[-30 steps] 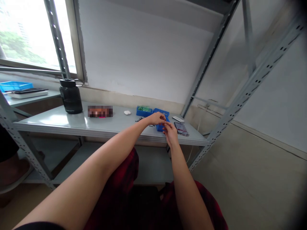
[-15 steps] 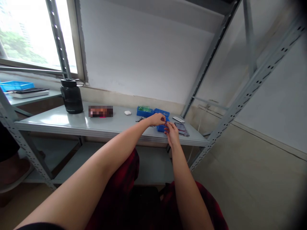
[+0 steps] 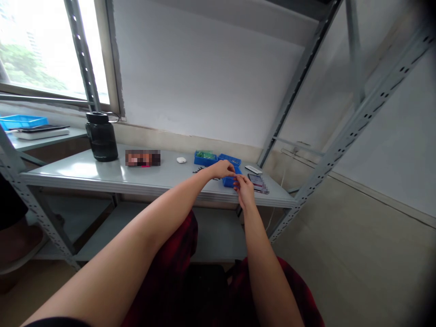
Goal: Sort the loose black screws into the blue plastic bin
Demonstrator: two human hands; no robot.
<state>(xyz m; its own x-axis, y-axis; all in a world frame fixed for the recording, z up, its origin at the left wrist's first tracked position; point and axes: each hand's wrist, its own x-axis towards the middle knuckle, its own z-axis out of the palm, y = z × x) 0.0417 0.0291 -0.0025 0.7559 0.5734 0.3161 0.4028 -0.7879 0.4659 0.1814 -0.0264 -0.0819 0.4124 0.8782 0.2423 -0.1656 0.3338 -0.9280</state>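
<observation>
My left hand (image 3: pixel 224 169) and my right hand (image 3: pixel 245 187) meet fingertip to fingertip above a blue bin (image 3: pixel 229 182) near the front of the shelf. Both are closed in a pinch, and whatever lies between the fingers is too small to make out. Behind them stand a blue bin with green bagged contents (image 3: pixel 205 161) and another blue bin (image 3: pixel 237 162) with small parts. Small dark pieces (image 3: pixel 199 170) lie loose on the shelf left of my left hand, partly covered by that forearm.
A phone (image 3: pixel 257 182) and a white mouse-shaped object (image 3: pixel 253 170) lie right of my hands. Farther left are a small white case (image 3: pixel 181 160), a blurred package (image 3: pixel 143 158) and a black bottle (image 3: pixel 102 138). Metal uprights (image 3: pixel 340 129) frame the shelf. A person's leg shows at the left edge.
Both hands stay over the front blue bin with fingertips together; only the fingers have shifted slightly.
</observation>
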